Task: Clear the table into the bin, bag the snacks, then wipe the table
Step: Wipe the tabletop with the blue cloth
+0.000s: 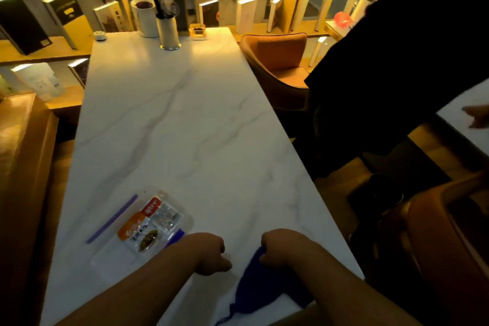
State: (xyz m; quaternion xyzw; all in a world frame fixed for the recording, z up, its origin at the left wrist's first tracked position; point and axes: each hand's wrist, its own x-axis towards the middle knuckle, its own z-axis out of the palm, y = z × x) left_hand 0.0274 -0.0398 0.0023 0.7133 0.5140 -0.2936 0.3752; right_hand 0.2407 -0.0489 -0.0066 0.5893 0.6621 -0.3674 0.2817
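Note:
A clear zip bag [143,230] with a purple seal strip lies flat on the white marble table [185,119] at the near left; snack packets show through it. My left hand [211,254] rests on the table just right of the bag, fingers curled with nothing in them. My right hand [280,249] is closed on the top of a dark blue cloth [256,291], which trails down over the table's near edge.
At the table's far end stand a paper roll [145,17], a glass holder with black sticks [168,32], a small ashtray [197,31] and a little round white object [100,36]. An orange chair [277,61] and a person in dark clothes [397,74] are on the right. A brown seat [21,156] is left.

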